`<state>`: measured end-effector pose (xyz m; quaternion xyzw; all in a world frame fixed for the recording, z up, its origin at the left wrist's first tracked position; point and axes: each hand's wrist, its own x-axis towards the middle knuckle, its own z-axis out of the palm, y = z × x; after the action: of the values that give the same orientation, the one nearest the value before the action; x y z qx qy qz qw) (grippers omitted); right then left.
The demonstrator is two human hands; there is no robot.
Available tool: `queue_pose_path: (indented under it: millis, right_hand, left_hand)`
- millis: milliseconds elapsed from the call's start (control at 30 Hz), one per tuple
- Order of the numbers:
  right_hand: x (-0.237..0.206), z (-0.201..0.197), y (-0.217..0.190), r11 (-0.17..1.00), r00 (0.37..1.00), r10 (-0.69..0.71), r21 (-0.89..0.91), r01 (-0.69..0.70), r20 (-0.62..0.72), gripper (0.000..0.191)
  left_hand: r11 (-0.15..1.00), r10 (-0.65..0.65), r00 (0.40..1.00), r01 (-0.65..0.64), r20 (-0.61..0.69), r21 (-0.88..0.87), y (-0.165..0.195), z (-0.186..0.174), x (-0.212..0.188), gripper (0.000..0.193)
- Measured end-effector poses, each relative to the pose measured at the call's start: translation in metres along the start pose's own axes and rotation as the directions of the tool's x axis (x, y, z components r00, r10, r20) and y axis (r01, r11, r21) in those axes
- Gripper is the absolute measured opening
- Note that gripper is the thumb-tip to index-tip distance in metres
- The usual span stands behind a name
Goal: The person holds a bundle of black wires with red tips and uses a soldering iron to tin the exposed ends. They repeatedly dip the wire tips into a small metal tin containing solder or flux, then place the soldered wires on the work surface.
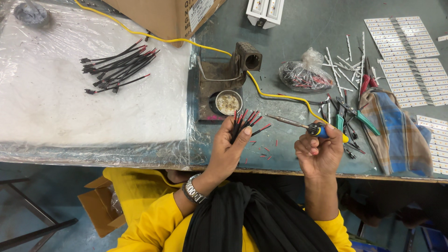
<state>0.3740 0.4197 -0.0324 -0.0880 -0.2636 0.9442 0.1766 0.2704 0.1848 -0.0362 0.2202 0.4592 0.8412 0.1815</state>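
The left hand (228, 149) is clenched around a bundle of black and red wires (246, 122), whose red-tipped ends fan out toward one o'clock above the fingers; a metal wristwatch (192, 190) sits on that wrist at seven o'clock from the palm. At three o'clock from it, the right hand (319, 151) grips a soldering iron (303, 125) by its blue and yellow handle, the metal tip pointing toward ten o'clock, close to the wire ends but apart from them. A yellow cable (261, 91) runs from the handle toward eleven o'clock, past the soldering iron stand (228, 77), which sits at twelve o'clock from the left hand with a small round tin (228, 102) in its base. Small red wire trimmings (267, 151) lie on the grey table (298, 42) between the hands. At two o'clock from the right hand lie green-handled pliers (361, 119), with a checked cloth (396, 135) at three o'clock. Farther off at twelve o'clock rests a clear bag of wires (305, 73). Well apart, at ten o'clock from the left hand, a pile of black wire leads (119, 67) rests on a plastic-covered white sheet (56, 102), with a cardboard box (163, 16) beyond.
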Motion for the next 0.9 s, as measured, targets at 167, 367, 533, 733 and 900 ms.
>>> queue_pose_path:
  millis: [167, 367, 533, 733, 900]
  right_hand:
    - [-0.001, -0.003, -0.004, 1.0, 1.0, -0.021, -0.011, 0.021, -0.01, 0.024]
    - [-0.005, -0.008, -0.002, 0.993, 0.994, -0.108, -0.055, 0.108, 0.007, 0.025]
    - [-0.013, -0.007, 0.008, 0.948, 0.955, -0.281, -0.127, 0.292, 0.095, 0.027]
    - [-0.011, -0.002, 0.018, 0.981, 0.98, -0.18, -0.062, 0.186, 0.09, 0.028]
    - [-0.012, 0.0, 0.019, 0.993, 0.991, -0.114, 0.007, 0.114, 0.068, 0.026]
  left_hand:
    - [0.984, 0.054, 0.996, -0.04, -0.077, 0.172, 0.004, -0.003, -0.003, 0.022]
    - [0.946, 0.165, 0.967, -0.1, -0.192, 0.308, 0.013, -0.004, -0.005, 0.021]
    - [0.962, 0.202, 0.952, -0.148, -0.231, 0.231, 0.017, -0.006, -0.004, 0.02]
    - [0.996, -0.085, 0.971, 0.077, -0.224, -0.045, 0.016, -0.01, -0.006, 0.026]
    - [0.955, -0.163, 0.985, 0.142, -0.061, -0.262, 0.012, -0.006, -0.006, 0.027]
